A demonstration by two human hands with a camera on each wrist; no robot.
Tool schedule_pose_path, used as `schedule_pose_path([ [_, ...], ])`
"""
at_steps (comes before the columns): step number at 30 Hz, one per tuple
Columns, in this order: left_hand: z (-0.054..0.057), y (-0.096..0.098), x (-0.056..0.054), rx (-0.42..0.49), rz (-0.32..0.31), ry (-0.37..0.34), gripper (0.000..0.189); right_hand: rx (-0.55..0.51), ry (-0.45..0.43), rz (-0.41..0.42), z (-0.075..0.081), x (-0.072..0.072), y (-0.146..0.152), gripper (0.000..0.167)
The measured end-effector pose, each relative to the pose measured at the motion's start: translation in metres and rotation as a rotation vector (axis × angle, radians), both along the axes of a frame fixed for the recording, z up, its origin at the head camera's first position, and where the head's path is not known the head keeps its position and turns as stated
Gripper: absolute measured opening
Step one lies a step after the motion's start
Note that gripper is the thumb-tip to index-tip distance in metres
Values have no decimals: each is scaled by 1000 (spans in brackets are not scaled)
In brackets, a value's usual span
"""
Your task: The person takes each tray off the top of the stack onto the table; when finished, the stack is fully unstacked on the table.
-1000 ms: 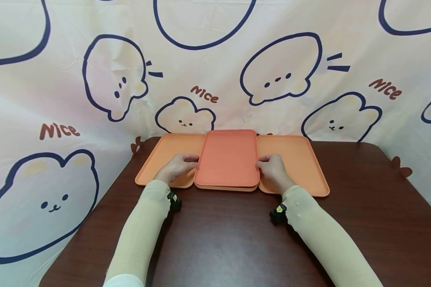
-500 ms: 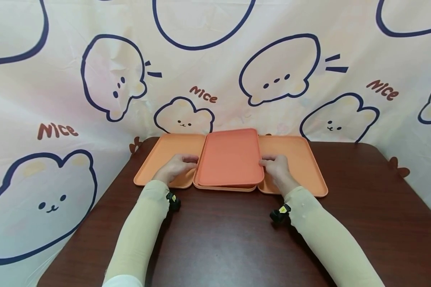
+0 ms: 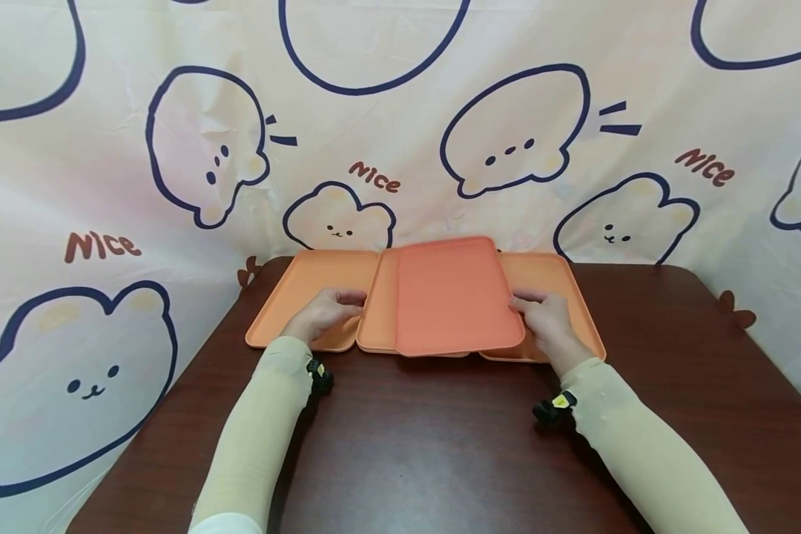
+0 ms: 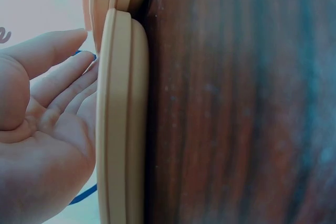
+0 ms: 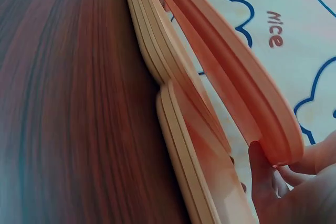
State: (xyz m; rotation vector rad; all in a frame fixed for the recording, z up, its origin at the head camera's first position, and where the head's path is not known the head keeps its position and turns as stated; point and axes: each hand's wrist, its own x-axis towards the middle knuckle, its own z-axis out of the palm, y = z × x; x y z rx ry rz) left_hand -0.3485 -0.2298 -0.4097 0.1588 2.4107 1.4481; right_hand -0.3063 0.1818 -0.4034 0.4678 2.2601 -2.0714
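right hand (image 3: 549, 319) has the coral tray (image 3: 459, 297) by its right edge, pinched between thumb and fingers. that tray's tilted, right edge up, hanging over most of the middle tray (image 3: 377, 304) and poking out past its right side. can't tell if its left edge touches down. left hand (image 3: 323, 313) is right by the middle tray's left edge, fingers relaxed, thumb spread away from them; can't tell if the tips touch. there's a left tray (image 3: 310, 278) just left of the middle tray and a right tray (image 3: 557, 276) just right of it, all 3 light orange, on the brown worktop (image 3: 400, 445). behind the middle tray there's a bear-print cloth (image 3: 347, 133).
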Motion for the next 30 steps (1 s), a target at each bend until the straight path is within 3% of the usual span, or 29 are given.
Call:
schedule_pose_path([
  [9,2,-4,2,-53,6,-7,54,-22,-62,-74,7,13,46,49],
  [24,0,-6,5,-33,19,-30,54,-131,-55,-179,11,31,146,57],
  [30,-2,-9,5,-36,26,-38,54,-109,-69,-251,11,36,179,58],
])
